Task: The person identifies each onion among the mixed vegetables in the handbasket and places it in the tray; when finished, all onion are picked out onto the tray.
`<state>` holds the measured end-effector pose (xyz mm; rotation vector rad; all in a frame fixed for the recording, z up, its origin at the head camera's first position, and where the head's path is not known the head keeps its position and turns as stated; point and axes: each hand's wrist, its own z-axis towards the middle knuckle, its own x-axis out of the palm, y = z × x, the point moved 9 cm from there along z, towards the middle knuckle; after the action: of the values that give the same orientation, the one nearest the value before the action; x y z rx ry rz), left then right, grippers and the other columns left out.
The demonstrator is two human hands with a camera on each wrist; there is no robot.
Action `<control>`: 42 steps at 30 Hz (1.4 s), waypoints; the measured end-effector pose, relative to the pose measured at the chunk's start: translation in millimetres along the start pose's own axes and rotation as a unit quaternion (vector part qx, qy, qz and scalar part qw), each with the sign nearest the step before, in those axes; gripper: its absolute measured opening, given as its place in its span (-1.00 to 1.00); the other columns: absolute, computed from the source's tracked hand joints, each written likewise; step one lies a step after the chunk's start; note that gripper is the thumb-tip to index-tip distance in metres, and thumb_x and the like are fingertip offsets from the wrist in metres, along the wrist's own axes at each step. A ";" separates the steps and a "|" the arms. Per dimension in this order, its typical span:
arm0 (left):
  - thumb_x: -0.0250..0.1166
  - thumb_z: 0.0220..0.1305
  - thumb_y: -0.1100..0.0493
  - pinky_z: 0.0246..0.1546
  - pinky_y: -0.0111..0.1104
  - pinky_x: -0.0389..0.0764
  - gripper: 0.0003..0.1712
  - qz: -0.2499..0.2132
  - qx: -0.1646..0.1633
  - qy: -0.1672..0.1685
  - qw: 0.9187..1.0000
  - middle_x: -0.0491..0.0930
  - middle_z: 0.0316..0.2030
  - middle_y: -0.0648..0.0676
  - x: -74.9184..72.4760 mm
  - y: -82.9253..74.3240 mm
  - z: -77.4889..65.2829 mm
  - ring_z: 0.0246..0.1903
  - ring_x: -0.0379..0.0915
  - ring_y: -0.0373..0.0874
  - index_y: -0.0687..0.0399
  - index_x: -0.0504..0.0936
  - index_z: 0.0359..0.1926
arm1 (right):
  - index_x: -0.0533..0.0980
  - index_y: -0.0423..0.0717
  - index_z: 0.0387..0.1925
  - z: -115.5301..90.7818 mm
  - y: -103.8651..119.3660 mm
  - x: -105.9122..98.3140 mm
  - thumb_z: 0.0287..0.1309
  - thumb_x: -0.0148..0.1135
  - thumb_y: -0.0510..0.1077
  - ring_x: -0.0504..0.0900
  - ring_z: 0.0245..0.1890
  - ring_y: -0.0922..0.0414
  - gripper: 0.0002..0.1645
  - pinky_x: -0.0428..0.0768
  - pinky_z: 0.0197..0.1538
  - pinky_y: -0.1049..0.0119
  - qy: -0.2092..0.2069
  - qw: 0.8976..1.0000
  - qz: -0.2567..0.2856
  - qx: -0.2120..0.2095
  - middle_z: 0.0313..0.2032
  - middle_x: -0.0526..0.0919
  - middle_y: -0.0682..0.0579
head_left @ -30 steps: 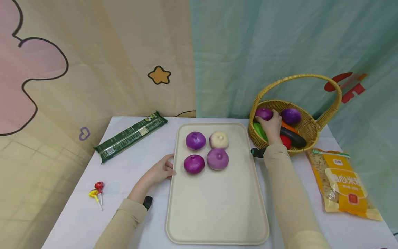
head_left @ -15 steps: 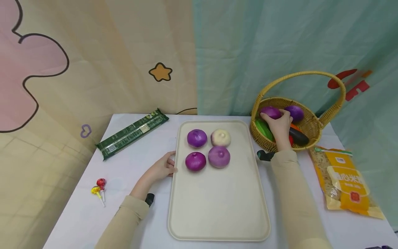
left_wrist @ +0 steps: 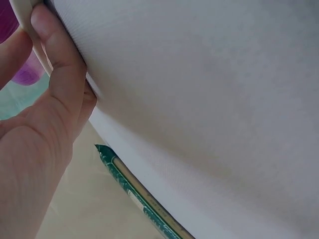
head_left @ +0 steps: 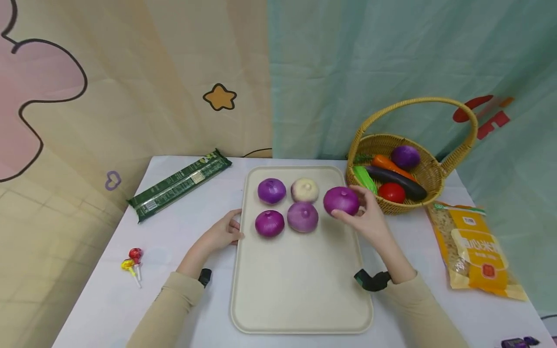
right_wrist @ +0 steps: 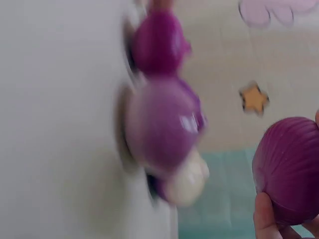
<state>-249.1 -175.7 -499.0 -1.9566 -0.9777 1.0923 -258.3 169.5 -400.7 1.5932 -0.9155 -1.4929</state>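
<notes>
In the head view my right hand (head_left: 370,222) holds a purple onion (head_left: 340,200) between thumb and fingers, over the right side of a cream tray (head_left: 300,285). That held onion (right_wrist: 289,169) shows at the right of the right wrist view. My left hand (head_left: 223,234) is at the tray's left edge; in the left wrist view its thumb and fingers (left_wrist: 67,69) pinch the rim. Grouped on the tray's far half are a dark purple onion (head_left: 271,191), a magenta onion (head_left: 269,224), a paler purple onion (head_left: 302,217) and a whitish onion (head_left: 305,190).
A wicker basket (head_left: 428,186) at the back right holds an eggplant (head_left: 398,181), a tomato (head_left: 391,192), a carrot (head_left: 391,166), a green vegetable (head_left: 364,178) and a purple onion (head_left: 405,157). Around lie a yellow food bag (head_left: 480,253), a green packet (head_left: 180,186) and two lollipops (head_left: 132,261).
My right hand has lifted the purple onion out of the basket and carried it left and nearer, over the tray. My left hand has stayed at the tray's edge.
</notes>
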 end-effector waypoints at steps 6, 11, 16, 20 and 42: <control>0.22 0.28 0.45 -0.23 -0.27 0.74 -0.14 0.008 -0.002 -0.004 1.000 0.39 -0.09 0.27 -2.5 -0.6 -2.9 -0.23 0.53 -0.09 0.25 0.01 0.51 | 0.32 -0.09 0.29 -37.5 6.1 77.0 -0.07 0.56 0.00 0.50 0.06 -0.04 -0.08 0.61 0.07 0.15 0.116 0.993 0.000 -0.032 0.16 0.45 -0.15; 0.22 0.27 0.45 -0.23 -0.28 0.74 -0.14 0.017 -0.001 -0.007 1.000 0.40 -0.11 0.25 -4.2 0.6 -1.8 -0.24 0.52 -0.09 0.26 0.02 0.50 | 0.37 -0.04 0.19 -52.9 9.8 121.3 -0.15 0.61 0.05 0.50 -0.04 0.06 -0.12 0.65 -0.11 0.30 0.161 0.986 -0.010 -0.035 0.10 0.39 -0.07; 0.22 0.28 0.45 -0.21 -0.28 0.75 -0.14 0.012 0.004 -0.004 1.000 0.40 -0.11 0.26 -3.3 1.0 -2.1 -0.25 0.52 -0.11 0.28 0.00 0.50 | 0.36 -0.07 0.11 -58.6 13.6 150.0 -0.18 0.61 0.06 0.47 -0.04 0.10 -0.16 0.61 -0.04 0.27 0.192 0.979 -0.032 -0.066 0.05 0.41 0.00; 0.21 0.29 0.44 -0.21 -0.28 0.75 -0.14 0.010 0.004 -0.004 1.000 0.41 -0.10 0.28 -3.7 0.6 -3.4 -0.24 0.52 -0.09 0.28 -0.01 0.51 | 0.39 -0.12 0.11 -61.3 17.5 164.7 -0.17 0.60 0.06 0.49 -0.10 0.14 -0.16 0.60 -0.04 0.26 0.201 0.972 -0.075 -0.100 0.01 0.49 0.00; 0.20 0.30 0.43 -0.20 -0.32 0.74 -0.15 0.022 0.012 0.004 1.000 0.40 -0.11 0.26 -1.4 -1.6 -0.5 -0.24 0.50 -0.11 0.27 0.01 0.51 | 0.32 -0.19 0.34 -69.7 12.7 165.5 0.07 0.42 0.17 0.53 -0.09 0.14 -0.08 0.63 -0.05 0.28 0.210 0.966 -0.112 -0.100 0.11 0.50 -0.05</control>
<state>-249.6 -176.2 -497.0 -1.9693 -0.9183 1.1154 -178.6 20.6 -462.8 1.8083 -0.3434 -1.2729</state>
